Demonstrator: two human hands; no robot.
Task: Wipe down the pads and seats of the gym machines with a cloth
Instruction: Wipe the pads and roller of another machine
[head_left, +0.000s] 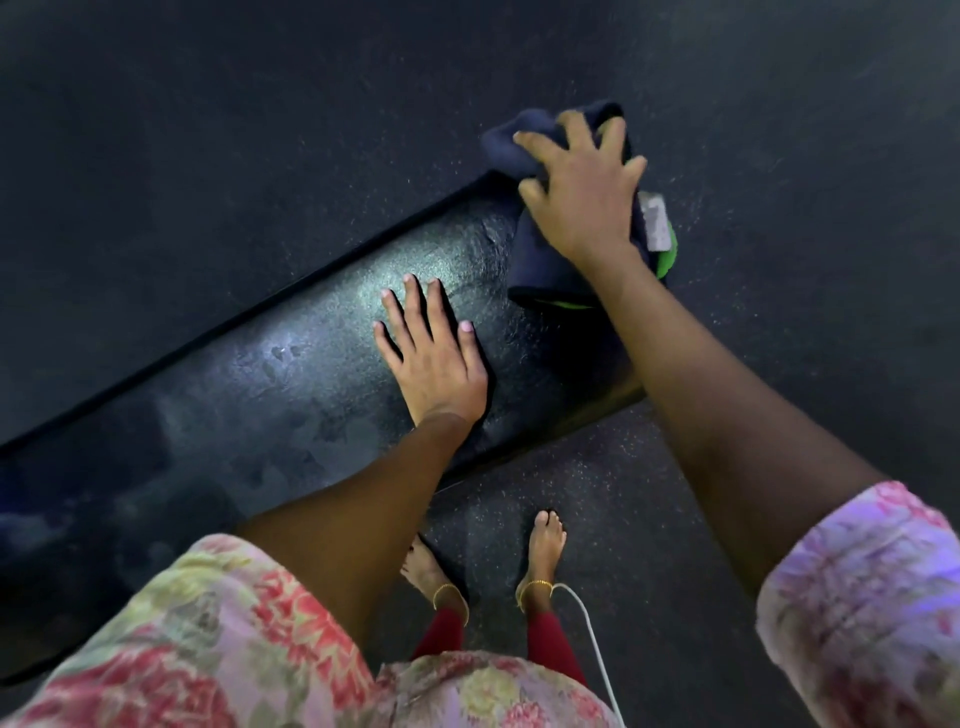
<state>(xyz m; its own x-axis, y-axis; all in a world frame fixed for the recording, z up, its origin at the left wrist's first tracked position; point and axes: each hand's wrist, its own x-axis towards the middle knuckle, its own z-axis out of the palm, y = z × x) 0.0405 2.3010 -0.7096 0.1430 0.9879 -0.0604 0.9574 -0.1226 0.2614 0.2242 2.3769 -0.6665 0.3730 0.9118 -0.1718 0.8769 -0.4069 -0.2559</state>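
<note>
Pressing a dark blue cloth (540, 249) onto the far end of the black bench pad (270, 384) with right hand (582, 197), fingers spread. Resting left hand (431, 353) flat on the pad just beside, fingers straight.

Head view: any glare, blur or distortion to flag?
Head view: overhead glare on the black pad beside the left hand; motion blur on the right hand and its dark cloth; dim surroundings; wide-angle stretch at the edges.
</note>
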